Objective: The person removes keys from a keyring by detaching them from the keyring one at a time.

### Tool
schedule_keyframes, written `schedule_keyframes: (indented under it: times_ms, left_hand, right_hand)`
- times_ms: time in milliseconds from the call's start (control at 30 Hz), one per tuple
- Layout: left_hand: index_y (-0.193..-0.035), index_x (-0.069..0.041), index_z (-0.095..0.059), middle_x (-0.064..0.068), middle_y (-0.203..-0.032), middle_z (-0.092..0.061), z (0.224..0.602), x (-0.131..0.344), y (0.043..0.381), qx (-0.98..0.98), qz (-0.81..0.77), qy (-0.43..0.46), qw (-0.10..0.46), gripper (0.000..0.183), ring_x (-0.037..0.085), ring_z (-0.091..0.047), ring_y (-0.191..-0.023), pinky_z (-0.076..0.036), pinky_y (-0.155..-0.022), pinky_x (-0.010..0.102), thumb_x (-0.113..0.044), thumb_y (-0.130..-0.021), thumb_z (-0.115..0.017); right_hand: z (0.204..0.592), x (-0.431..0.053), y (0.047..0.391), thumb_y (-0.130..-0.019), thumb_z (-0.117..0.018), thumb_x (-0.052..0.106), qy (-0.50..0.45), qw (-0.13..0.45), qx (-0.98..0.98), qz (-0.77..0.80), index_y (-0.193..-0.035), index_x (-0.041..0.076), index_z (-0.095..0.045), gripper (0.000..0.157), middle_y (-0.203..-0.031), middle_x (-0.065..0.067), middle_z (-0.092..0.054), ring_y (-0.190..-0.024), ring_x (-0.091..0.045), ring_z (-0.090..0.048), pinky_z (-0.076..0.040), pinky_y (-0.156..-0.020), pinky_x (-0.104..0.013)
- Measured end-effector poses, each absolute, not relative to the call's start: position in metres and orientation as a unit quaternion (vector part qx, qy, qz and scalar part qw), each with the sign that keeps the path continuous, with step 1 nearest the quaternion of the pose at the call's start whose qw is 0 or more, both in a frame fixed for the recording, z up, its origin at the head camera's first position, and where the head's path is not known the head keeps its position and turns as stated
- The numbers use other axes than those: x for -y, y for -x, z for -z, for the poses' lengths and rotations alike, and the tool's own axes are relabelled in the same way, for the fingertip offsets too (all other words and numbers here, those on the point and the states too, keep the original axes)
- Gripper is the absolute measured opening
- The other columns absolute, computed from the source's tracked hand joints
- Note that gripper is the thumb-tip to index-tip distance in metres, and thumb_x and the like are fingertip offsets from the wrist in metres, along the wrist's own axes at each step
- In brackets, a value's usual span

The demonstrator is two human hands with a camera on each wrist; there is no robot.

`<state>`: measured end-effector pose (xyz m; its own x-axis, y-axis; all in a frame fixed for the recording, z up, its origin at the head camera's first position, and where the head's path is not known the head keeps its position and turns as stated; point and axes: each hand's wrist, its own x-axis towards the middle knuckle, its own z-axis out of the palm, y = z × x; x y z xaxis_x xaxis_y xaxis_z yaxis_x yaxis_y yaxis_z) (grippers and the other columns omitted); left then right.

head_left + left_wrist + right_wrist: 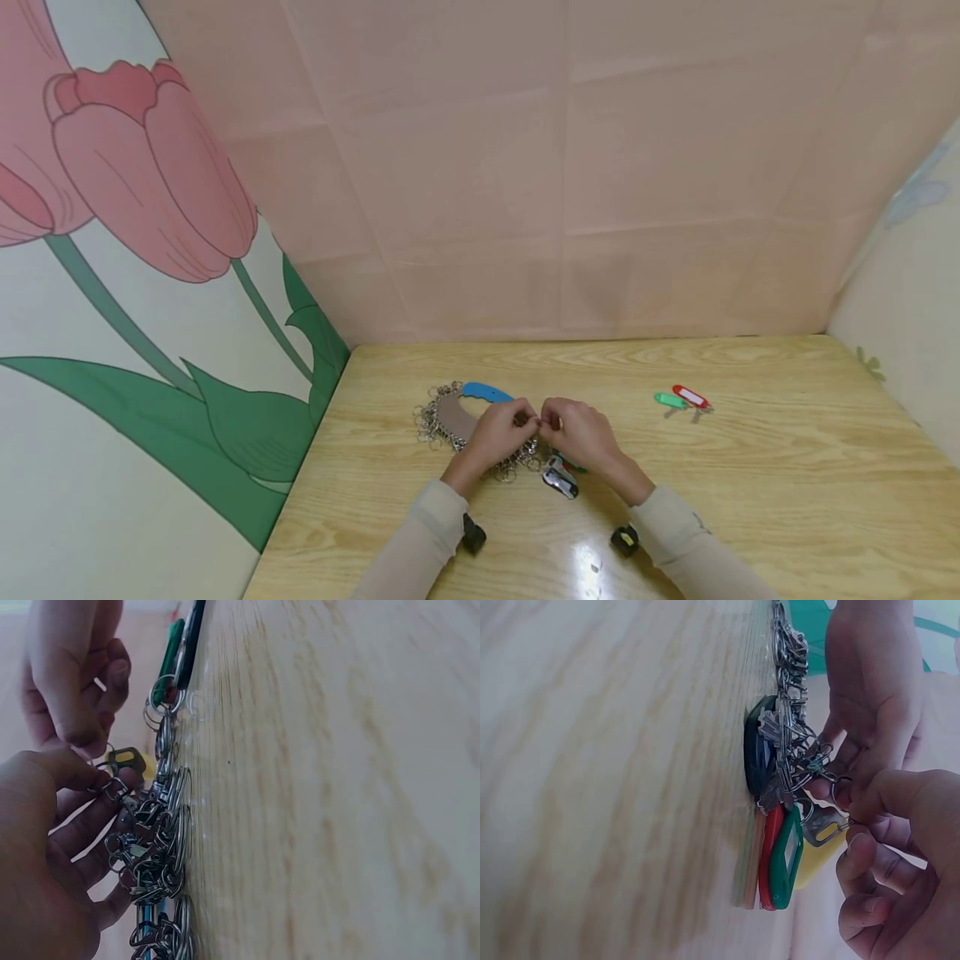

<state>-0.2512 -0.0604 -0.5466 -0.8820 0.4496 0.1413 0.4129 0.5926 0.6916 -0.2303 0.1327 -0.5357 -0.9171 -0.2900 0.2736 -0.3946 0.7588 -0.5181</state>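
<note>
A curved brown board (455, 418) with a blue end (486, 392) lies on the table, its outer edge hung with many small metal rings (154, 847). My left hand (495, 433) is over its right part, thumb and finger pinching one ring (841, 792). My right hand (583, 433) meets it fingertip to fingertip and pinches a small wire ring by a key (825, 823) and a yellow tag (823, 855). Just below the fingers lie a green tag (786, 859), a red tag (769, 847) and a dark tag (760, 750).
Farther right on the table (795, 467) lie a green key tag (670, 401) and a red key tag (690, 396) with keys. A black-and-silver piece (560, 478) is in front of my hands. A pink cloth (562, 167) hangs behind; a tulip-patterned wall (150, 317) stands left.
</note>
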Motion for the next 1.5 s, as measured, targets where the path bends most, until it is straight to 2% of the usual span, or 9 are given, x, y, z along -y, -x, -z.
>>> schedule_keyframes:
  times_ms: [267,567,1000,1233,1500]
  left_hand:
    - [-0.104,-0.02,-0.072,-0.006,-0.092,-0.073,0.5475,0.0617,0.2509,-0.891,-0.383,-0.243,0.023,0.015,-0.001,-0.055,-0.068,-0.048,-0.065,0.02,-0.025,-0.11,-0.059]
    - [-0.106,-0.02,-0.074,-0.005,-0.103,-0.074,0.5466,0.0622,0.2521,-0.89,-0.38,-0.251,0.011,0.014,0.002,-0.066,-0.088,-0.055,-0.078,0.022,-0.025,-0.109,-0.061]
    - [-0.106,-0.019,-0.076,-0.004,-0.101,-0.068,0.5472,0.0647,0.2529,-0.889,-0.378,-0.257,0.006,0.013,0.004,-0.062,-0.09,-0.054,-0.079,0.021,-0.023,-0.108,-0.064]
    - [-0.106,-0.02,-0.079,-0.005,-0.101,-0.07,0.549,0.0648,0.2556,-0.891,-0.368,-0.264,-0.014,0.014,0.013,-0.061,-0.097,-0.051,-0.083,0.024,-0.023,-0.108,-0.065]
    - [-0.105,-0.017,-0.081,-0.006,-0.096,-0.07,0.5472,0.0651,0.2563,-0.898,-0.35,-0.263,-0.039,0.014,0.007,-0.055,-0.09,-0.048,-0.08,0.023,-0.022,-0.106,-0.067]
  right_hand:
    - [0.5354,-0.1328,0.2294,-0.091,-0.08,0.016,-0.187,0.091,0.934,-0.292,-0.083,0.023,-0.067,0.017,-0.074,0.009,-0.061,-0.057,-0.005,-0.047,-0.038,-0.05,-0.024]
    - [0.537,-0.1354,0.2298,-0.091,-0.08,0.017,-0.18,0.089,0.933,-0.297,-0.085,0.022,-0.067,0.014,-0.076,0.01,-0.062,-0.057,-0.005,-0.047,-0.038,-0.049,-0.024]
    - [0.5354,-0.138,0.2289,-0.09,-0.079,0.015,-0.182,0.094,0.932,-0.298,-0.088,0.021,-0.068,0.013,-0.077,0.01,-0.062,-0.055,-0.005,-0.044,-0.035,-0.048,-0.023]
    - [0.534,-0.1387,0.2297,-0.09,-0.079,0.015,-0.168,0.082,0.934,-0.304,-0.088,0.021,-0.068,0.012,-0.077,0.01,-0.063,-0.055,-0.006,-0.045,-0.036,-0.048,-0.025]
    - [0.5316,-0.14,0.231,-0.087,-0.075,0.013,-0.163,0.091,0.935,-0.302,-0.086,0.019,-0.069,0.009,-0.075,0.01,-0.061,-0.058,-0.007,-0.048,-0.038,-0.052,-0.027]
